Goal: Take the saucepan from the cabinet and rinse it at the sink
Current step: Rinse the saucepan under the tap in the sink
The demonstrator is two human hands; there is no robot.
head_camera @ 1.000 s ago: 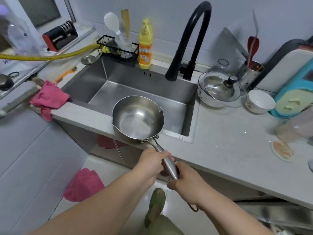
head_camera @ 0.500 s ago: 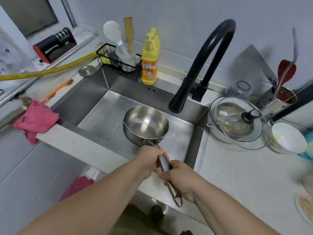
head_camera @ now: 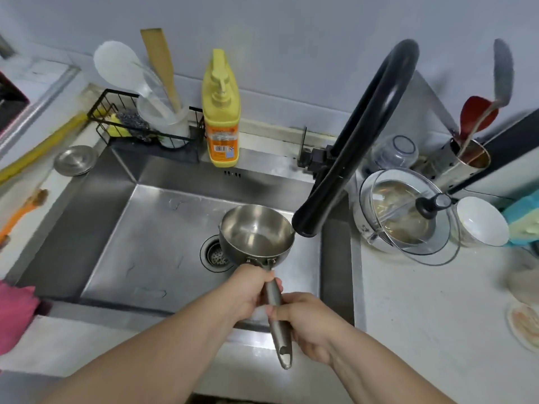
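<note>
The small steel saucepan [head_camera: 256,233] hangs over the steel sink [head_camera: 151,237], just left of the spout of the black curved faucet [head_camera: 353,158] and above the drain [head_camera: 217,253]. Its bowl looks empty and no water runs. My left hand [head_camera: 248,290] grips the long metal handle close to the bowl. My right hand [head_camera: 306,322] grips the same handle lower down, and the handle's end sticks out below it.
A yellow soap bottle [head_camera: 221,112] and a black wire rack [head_camera: 140,123] with utensils stand behind the sink. A pot with a glass lid [head_camera: 408,214], a white bowl [head_camera: 481,221] and a steel utensil holder [head_camera: 466,161] sit on the counter at right. A pink cloth [head_camera: 14,313] lies at left.
The saucepan has moved forward and right, from over the sink's front edge to beside the faucet spout. Both hands kept hold of the handle.
</note>
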